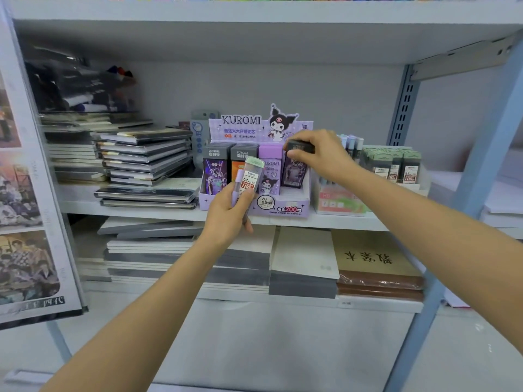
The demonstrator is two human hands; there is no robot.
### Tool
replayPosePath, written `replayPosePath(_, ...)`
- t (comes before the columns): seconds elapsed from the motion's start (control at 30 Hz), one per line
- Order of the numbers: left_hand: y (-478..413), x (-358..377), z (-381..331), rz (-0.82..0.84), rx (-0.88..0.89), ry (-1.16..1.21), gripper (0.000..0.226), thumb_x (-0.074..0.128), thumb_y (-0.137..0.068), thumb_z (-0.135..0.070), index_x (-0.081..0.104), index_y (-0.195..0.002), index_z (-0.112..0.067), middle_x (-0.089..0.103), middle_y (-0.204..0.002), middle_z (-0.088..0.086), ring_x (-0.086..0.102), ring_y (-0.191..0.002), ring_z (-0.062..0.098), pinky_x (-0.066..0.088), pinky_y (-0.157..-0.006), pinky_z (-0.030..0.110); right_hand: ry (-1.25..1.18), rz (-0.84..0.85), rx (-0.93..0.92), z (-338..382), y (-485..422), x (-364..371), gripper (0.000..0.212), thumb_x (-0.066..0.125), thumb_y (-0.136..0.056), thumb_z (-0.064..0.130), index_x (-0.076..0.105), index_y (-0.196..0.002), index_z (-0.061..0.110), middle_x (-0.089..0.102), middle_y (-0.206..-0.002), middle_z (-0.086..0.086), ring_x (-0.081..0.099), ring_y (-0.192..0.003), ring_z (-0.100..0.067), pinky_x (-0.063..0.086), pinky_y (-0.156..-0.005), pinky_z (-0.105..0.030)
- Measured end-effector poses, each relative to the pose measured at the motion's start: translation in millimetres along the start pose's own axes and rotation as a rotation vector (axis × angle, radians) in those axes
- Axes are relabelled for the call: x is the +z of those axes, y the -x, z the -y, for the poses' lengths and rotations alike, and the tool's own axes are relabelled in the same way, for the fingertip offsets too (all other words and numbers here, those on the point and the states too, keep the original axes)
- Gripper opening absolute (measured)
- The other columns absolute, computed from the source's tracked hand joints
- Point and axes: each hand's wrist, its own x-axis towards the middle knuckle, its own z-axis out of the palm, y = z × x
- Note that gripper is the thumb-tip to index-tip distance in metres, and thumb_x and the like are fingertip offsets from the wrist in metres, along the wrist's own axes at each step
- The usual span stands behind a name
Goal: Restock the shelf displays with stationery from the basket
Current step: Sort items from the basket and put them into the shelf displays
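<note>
Now right hand (321,155), palm down, pinches dark cap of lead case (295,171), near upright, cap up, at right end of purple display box (283,207) on shelf (127,211). Left hand (227,217) grips lead tubes (251,176), long axis near vertical, caps up, before box front.

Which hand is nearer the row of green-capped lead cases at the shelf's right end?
Right. The right hand grips a dark-capped case just left of the green-capped cases; the left hand is farther left and lower, before the purple Kuromi box.
</note>
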Motion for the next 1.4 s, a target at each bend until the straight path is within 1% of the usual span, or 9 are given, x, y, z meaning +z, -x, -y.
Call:
replayPosePath(0.13,-1.0,1.0,3.0,0.004,0.016,-0.006,0.021,0.046,-0.102,-0.03,0.056,-0.093,-0.014,0.051,-0.047,-0.014,0.054,-0.041,0.013,0.04,-0.05,0.013,0.035,0.114,-0.002,-3.3,-6.9,-6.3,0.016,0.067,-0.09,0.022,0.071,-0.105,0.016,0.067,-0.088,0.001,0.059,-0.077,-0.011,0.042,-0.065,-0.012)
replayPosePath(0.33,-0.6,1.1,0.0,0.004,0.009,-0.028,0.03,0.047,-0.102,-0.031,0.054,-0.099,-0.002,0.047,-0.065,0.014,0.055,-0.041,0.015,0.044,-0.053,0.023,0.102,0.213,0.03,-0.7,-21.4,-7.0,0.022,0.064,-0.092,0.021,0.067,-0.111,0.009,0.067,-0.101,-0.008,0.061,-0.093,-0.024,0.049,-0.081,-0.033)
replayPosePath(0.53,0.1,0.8,-0.4,0.017,0.002,-0.036,0.031,0.047,-0.101,-0.032,0.054,-0.101,-0.002,0.047,-0.061,0.01,0.055,-0.042,0.015,0.045,-0.056,0.026,0.106,0.161,0.049,-4.0,-14.1,4.6,0.016,0.046,-0.1,0.015,0.045,-0.116,0.011,0.052,-0.095,0.001,0.048,-0.086,-0.017,0.036,-0.065,-0.023)
replayPosePath(0.77,0.1,0.7,-0.4,0.022,0.004,-0.035,0.027,0.048,-0.101,-0.032,0.055,-0.097,-0.007,0.05,-0.058,0.002,0.054,-0.042,0.014,0.042,-0.052,0.021,0.093,0.081,0.018,-0.1,-16.7,-9.3,0.022,0.069,-0.088,0.013,0.068,-0.11,0.013,0.063,-0.096,0.003,0.058,-0.088,-0.015,0.045,-0.083,-0.027)
replayPosePath(0.87,-0.1,1.3,0.4,0.022,-0.005,-0.033,0.029,0.047,-0.101,-0.033,0.055,-0.099,-0.005,0.051,-0.062,0.008,0.055,-0.044,0.014,0.041,-0.053,0.023,0.143,0.162,0.058,0.0,-19.8,-21.7,0.022,0.072,-0.085,0.011,0.069,-0.107,0.013,0.066,-0.092,0.0,0.061,-0.083,-0.017,0.048,-0.081,-0.027)
replayPosePath(1.0,1.7,1.4,-0.1,0.024,0.001,-0.027,0.027,0.048,-0.101,-0.033,0.056,-0.097,-0.008,0.052,-0.061,0.007,0.055,-0.044,0.015,0.042,-0.055,0.028,0.132,0.283,0.13,4.8,-29.6,-28.2,0.024,0.074,-0.081,0.003,0.069,-0.105,0.009,0.069,-0.091,-0.007,0.064,-0.071,-0.014,0.051,-0.06,-0.014)
replayPosePath(1.17,1.8,0.8,-0.9,0.04,0.005,-0.021,0.021,0.048,-0.101,-0.033,0.058,-0.096,-0.015,0.053,-0.056,0.0,0.054,-0.045,0.015,0.042,-0.055,0.028,0.151,-0.014,0.093,1.5,-22.3,-6.4,0.019,0.077,-0.078,0.006,0.067,-0.094,0.01,0.067,-0.096,-0.009,0.058,-0.083,-0.019,0.051,-0.081,-0.035)
replayPosePath(1.3,3.4,-0.4,-0.9,0.05,0.004,-0.008,0.018,0.048,-0.101,-0.033,0.056,-0.092,-0.02,0.054,-0.053,-0.006,0.056,-0.046,0.016,0.044,-0.057,0.029,0.351,-0.121,0.009,-8.9,-13.9,9.4,0.016,0.072,-0.083,0.011,0.07,-0.099,0.01,0.06,-0.104,-0.007,0.053,-0.094,-0.023,0.038,-0.074,-0.031)
replayPosePath(1.4,4.8,-1.0,-4.3,0.059,0.018,0.008,0.016,0.049,-0.1,-0.033,0.056,-0.089,-0.025,0.057,-0.057,-0.014,0.057,-0.046,0.016,0.043,-0.054,0.022,0.468,-0.091,-0.011,-8.4,-15.5,9.1,0.017,0.065,-0.09,0.013,0.073,-0.105,0.011,0.064,-0.104,-0.008,0.05,-0.104,-0.027,0.038,-0.082,-0.033)
